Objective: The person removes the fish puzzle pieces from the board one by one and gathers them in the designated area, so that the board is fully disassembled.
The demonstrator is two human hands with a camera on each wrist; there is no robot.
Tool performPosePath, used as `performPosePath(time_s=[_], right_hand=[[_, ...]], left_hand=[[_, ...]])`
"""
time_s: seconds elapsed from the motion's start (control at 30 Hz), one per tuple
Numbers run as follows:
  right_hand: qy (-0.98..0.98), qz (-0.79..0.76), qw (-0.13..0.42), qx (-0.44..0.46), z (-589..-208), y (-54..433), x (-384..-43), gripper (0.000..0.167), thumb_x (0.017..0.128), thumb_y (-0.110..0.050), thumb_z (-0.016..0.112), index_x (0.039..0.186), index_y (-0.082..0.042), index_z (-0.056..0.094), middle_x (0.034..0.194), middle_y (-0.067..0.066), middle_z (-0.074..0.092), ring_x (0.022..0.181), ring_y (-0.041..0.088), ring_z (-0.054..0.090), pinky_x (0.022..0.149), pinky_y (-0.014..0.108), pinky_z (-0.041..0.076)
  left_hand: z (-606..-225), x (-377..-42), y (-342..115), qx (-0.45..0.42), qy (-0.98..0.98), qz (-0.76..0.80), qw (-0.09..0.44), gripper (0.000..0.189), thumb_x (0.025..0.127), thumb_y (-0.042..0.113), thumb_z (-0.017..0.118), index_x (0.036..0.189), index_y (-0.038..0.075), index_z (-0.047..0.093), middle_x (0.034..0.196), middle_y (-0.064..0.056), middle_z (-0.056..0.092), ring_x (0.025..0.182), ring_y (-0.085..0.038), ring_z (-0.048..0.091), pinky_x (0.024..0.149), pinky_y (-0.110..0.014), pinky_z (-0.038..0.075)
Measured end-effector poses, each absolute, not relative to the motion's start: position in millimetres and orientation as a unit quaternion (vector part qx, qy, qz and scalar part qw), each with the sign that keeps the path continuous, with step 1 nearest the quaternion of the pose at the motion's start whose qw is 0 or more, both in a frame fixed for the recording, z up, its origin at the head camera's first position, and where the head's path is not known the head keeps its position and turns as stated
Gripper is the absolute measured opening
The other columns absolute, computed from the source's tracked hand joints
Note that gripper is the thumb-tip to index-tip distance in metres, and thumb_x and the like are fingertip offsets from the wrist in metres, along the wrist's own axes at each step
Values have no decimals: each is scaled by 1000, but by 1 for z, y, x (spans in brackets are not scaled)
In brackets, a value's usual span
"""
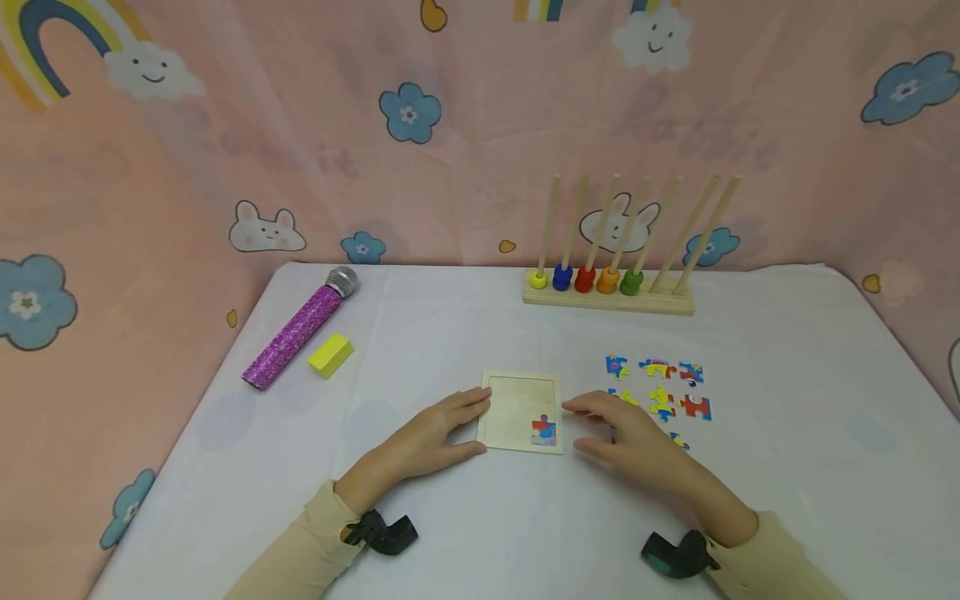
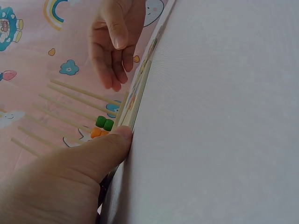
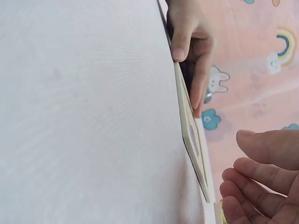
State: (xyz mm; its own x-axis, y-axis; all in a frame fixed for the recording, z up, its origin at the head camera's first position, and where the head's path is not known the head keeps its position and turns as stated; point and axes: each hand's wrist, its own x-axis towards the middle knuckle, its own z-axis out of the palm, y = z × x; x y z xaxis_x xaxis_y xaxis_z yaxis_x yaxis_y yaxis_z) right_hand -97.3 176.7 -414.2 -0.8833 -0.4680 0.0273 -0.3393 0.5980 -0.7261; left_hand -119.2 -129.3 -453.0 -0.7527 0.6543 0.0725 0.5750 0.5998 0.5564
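Observation:
In the head view, a square wooden puzzle tray (image 1: 517, 400) lies flat with one red and blue puzzle piece (image 1: 543, 431) in its lower right corner. My left hand (image 1: 431, 433) rests against the tray's left side, its fingers on the upper part of that edge and the thumb at the lower corner. Just off the right side hovers my right hand (image 1: 637, 437), fingers loosely bent, nothing in them. In the right wrist view those fingers (image 3: 254, 186) stand apart from the tray. Loose colourful puzzle pieces (image 1: 662, 398) lie beyond and beside the right hand, which partly hides several.
At the back right stands a wooden peg rack (image 1: 615, 302) with coloured beads on several upright rods. A purple glittery microphone (image 1: 292, 337) lies at the left, beside a yellow block (image 1: 331, 356). A white cloth covers the table (image 1: 450, 533); a pink patterned curtain (image 1: 480, 150) hangs behind.

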Motion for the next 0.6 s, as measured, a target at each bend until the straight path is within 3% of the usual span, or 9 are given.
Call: performPosePath(time_s=[0.37, 0.6], right_hand=[[892, -381, 83, -228, -427, 151, -106, 44, 84, -15, 71, 126, -8, 58, 131, 6, 57, 126, 29, 48, 104, 52, 40], [905, -345, 61, -243, -436, 148, -104, 42, 83, -13, 71, 123, -8, 60, 129, 7, 56, 124, 30, 48, 103, 52, 40]], left_hand=[[-455, -120, -129, 346, 889, 291, 69, 66, 89, 33, 66, 143, 5, 41, 153, -1, 34, 141, -21, 31, 112, -41, 33], [-455, -120, -130, 351, 886, 295, 67, 66, 89, 32, 66, 143, 4, 40, 152, -3, 35, 141, -21, 31, 111, -41, 34]])
